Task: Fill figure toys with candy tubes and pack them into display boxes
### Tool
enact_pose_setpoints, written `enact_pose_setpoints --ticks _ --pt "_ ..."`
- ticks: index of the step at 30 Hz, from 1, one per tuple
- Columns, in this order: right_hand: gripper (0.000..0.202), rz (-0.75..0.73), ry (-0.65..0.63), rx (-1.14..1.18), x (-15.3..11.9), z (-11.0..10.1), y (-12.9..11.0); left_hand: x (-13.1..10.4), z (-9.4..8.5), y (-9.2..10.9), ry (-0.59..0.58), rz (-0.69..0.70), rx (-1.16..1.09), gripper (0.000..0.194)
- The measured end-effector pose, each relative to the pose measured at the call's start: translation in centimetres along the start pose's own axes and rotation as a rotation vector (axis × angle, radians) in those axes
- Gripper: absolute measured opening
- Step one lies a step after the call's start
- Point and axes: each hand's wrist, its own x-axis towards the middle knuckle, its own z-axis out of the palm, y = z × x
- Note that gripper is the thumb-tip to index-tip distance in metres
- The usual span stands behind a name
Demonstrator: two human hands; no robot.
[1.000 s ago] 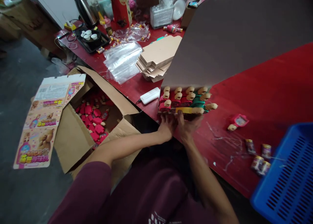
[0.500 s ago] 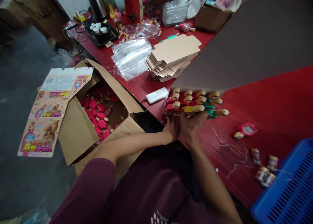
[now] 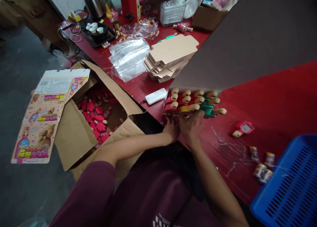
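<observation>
Several bear-headed toys (image 3: 198,100) with red, yellow and green bodies stand in rows in a box with a tall grey back panel (image 3: 237,42). At the front of these rows is my right hand (image 3: 192,126), its fingers bent and closed just below the yellow toy (image 3: 183,109). My left hand (image 3: 171,129) is beside it at the front left corner, fingers curled in. What either hand grips is hidden by the fingers. One red toy (image 3: 244,128) lies on the table to the right.
A carton (image 3: 74,134) of red toys stands at the left, a printed flattened box (image 3: 44,121) over its flap. On the red table (image 3: 277,98) are a cardboard stack (image 3: 174,50), plastic bags (image 3: 130,57), a white power bank (image 3: 156,96), small wrapped pieces (image 3: 260,170) and a blue basket (image 3: 289,180).
The whole view has shifted slightly, so things appear a little further left. Both hands stay at the front of the toy rows, with hardly any change in their grip.
</observation>
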Motion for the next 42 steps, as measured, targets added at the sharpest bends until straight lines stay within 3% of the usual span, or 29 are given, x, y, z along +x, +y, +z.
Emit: enact_pose_setpoints --ticks 12,17,20,24,27,30,33,35,40,42 --pt "0.036 -0.073 -0.111 0.003 0.3 1.8 1.0 -0.1 0.6 -0.3 0.035 0.005 0.034 0.061" --pt "0.022 -0.155 -0.191 0.158 0.7 1.1 -0.1 -0.2 0.2 -0.3 -0.031 0.028 0.044 0.061" --pt "0.028 -0.143 -0.159 0.18 0.3 0.1 0.4 0.0 -0.4 -0.3 -0.064 -0.024 0.079 0.062" --pt "0.033 -0.108 0.018 0.375 -0.1 -1.4 4.5 0.2 -1.1 -0.7 0.018 0.007 0.108 0.061" --pt "0.032 0.113 0.227 0.468 0.5 -2.4 9.8 -0.1 -1.3 -1.1 0.082 0.057 0.122 0.055" --pt "0.034 0.283 0.301 0.468 1.7 -2.3 15.0 -0.3 -1.1 -1.2 0.107 0.045 0.132 0.053" --pt "0.032 0.369 0.26 0.491 2.8 -0.8 18.2 0.0 -0.7 -1.3 0.126 0.039 0.139 0.05" --pt "0.03 0.385 0.186 0.51 3.5 0.7 18.7 0.2 -0.6 -1.2 0.131 0.039 0.146 0.05" --pt "0.031 0.329 -0.031 0.554 7.1 3.8 16.2 0.1 -0.7 -0.7 0.103 0.002 0.141 0.053" --pt "0.041 0.289 -0.096 0.519 9.4 4.3 14.7 0.0 -0.8 -0.5 0.083 -0.023 0.137 0.054"
